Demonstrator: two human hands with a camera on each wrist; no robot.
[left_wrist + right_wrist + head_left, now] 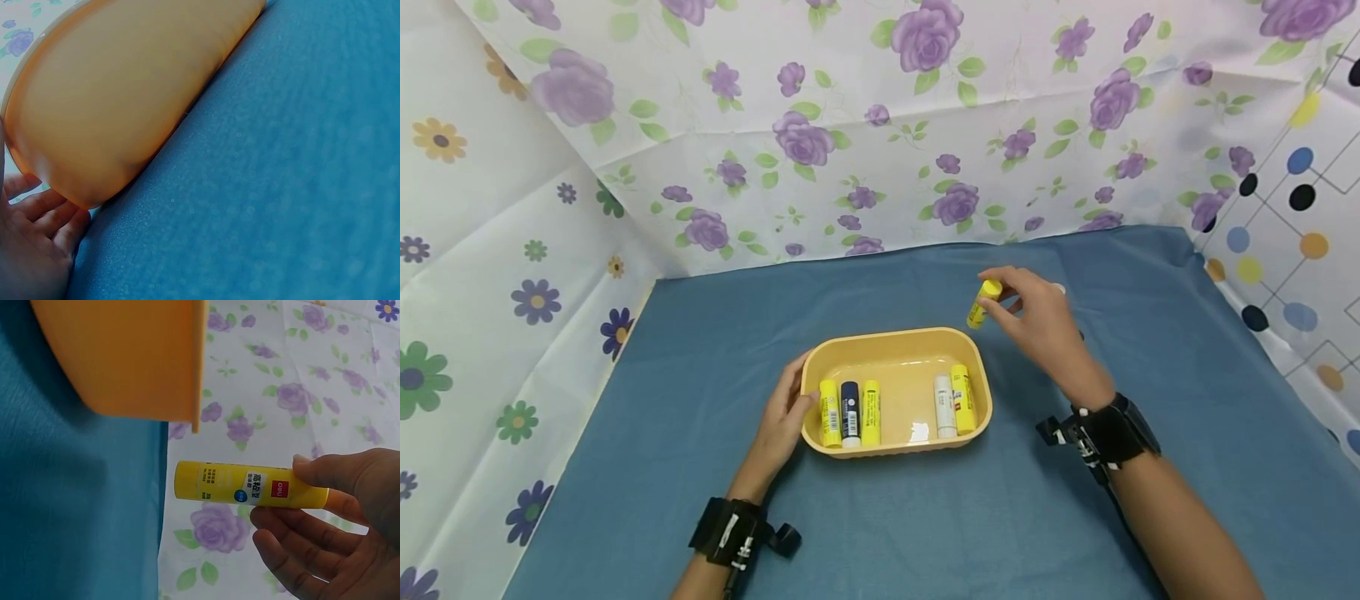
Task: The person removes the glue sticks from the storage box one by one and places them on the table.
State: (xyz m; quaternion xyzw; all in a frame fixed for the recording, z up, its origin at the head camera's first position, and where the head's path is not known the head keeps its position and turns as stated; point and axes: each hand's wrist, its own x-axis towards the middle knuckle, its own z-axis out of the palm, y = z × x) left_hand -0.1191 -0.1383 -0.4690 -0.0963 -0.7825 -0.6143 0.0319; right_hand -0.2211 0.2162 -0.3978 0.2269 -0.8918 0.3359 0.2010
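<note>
A yellow plastic tray [895,338] stands on the blue cloth, its outer wall close up in the left wrist view. My left hand [781,417] holds its left end, thumb over the rim and fingers against the outside. Beyond the tray's far right corner, my right hand [1033,312] pinches a yellow glue stick [250,485] in the air, tilted in the head view. Inside the tray, a yellow glue stick [830,414], a dark blue one [850,412] and another yellow one [871,413] lie at the left. A white stick [944,407] lies beside a yellow one [962,400] at the right.
Blue cloth [910,525] covers the table. A purple-flowered sheet [865,125] hangs behind it, with patterned sheets at both sides. A small white thing [1060,288] shows just past my right hand, mostly hidden. Both wrists wear black camera straps [1116,429].
</note>
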